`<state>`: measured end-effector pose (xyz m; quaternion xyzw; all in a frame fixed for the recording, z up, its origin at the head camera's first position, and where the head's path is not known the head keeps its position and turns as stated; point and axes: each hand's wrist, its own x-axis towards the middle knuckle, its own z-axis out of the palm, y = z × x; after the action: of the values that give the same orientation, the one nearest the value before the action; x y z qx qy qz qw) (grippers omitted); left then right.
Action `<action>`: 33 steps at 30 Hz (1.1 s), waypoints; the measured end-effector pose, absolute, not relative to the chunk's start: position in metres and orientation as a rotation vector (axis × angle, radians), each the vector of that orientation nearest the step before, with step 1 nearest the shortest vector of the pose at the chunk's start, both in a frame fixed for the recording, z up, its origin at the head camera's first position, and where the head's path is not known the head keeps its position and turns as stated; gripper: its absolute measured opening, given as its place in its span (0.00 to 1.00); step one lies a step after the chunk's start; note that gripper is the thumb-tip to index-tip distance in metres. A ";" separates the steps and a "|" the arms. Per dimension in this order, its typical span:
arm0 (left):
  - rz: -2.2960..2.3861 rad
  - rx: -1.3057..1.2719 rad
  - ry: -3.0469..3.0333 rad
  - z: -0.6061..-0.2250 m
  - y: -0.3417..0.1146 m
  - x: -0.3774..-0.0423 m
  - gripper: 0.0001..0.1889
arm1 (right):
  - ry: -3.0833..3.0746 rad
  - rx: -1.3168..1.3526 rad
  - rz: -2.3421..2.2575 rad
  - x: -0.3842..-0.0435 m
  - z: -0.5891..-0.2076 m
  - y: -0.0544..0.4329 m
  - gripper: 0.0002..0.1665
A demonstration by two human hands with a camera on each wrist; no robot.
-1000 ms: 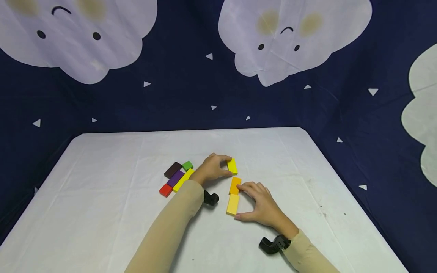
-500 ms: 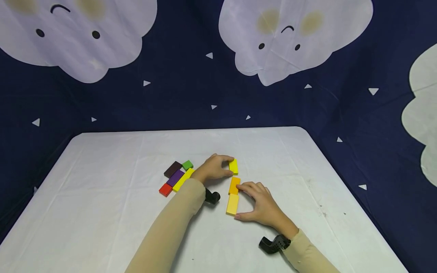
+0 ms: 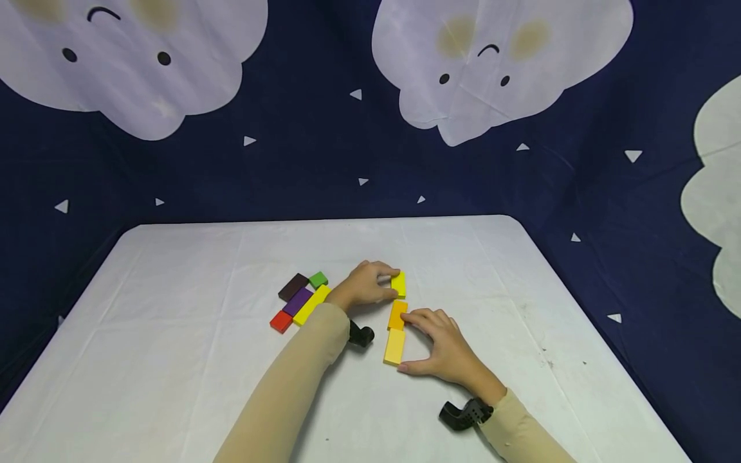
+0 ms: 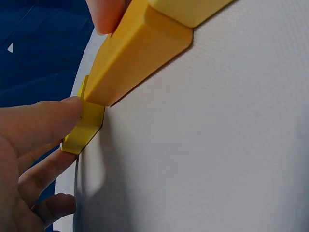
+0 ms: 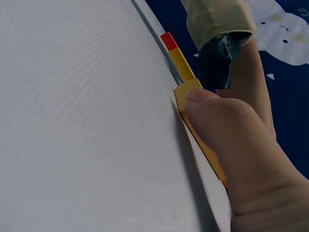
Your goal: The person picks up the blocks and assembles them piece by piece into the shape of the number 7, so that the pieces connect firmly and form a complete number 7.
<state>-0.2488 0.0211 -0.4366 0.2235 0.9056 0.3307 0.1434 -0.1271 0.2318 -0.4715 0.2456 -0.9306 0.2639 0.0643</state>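
Observation:
A bright yellow block sits between the thumb and fingertips of my left hand, which pinches it by its ends on the white table. Just nearer, an orange block and a pale yellow block lie end to end in a line. My right hand spans these two, a fingertip at the orange block's side and the thumb at the pale block's near end. In the left wrist view the bright yellow block appears very close to the orange block's end; whether they touch I cannot tell.
Left of my left forearm lies a cluster of flat blocks: dark brown, purple, red, green and a long yellow one. A navy cloth with clouds hangs behind the white table.
My left hand has slid the bright yellow block slightly right, more into line with the orange block. The right hand stays put; the orange block's far end has shifted slightly left.

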 end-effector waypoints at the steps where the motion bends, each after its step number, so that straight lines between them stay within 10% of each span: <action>1: 0.951 0.656 2.610 -0.437 0.021 -0.249 0.28 | -2.811 0.742 0.797 -0.127 -0.472 0.232 0.54; 33: 0.975 0.667 2.540 -0.445 0.021 -0.248 0.26 | -2.829 0.750 0.791 -0.129 -0.473 0.231 0.55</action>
<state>-0.2483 0.0211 -0.4448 0.2346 0.8936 0.3431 0.1693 -0.1293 0.2312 -0.4727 0.2470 -0.9317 0.2604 0.0551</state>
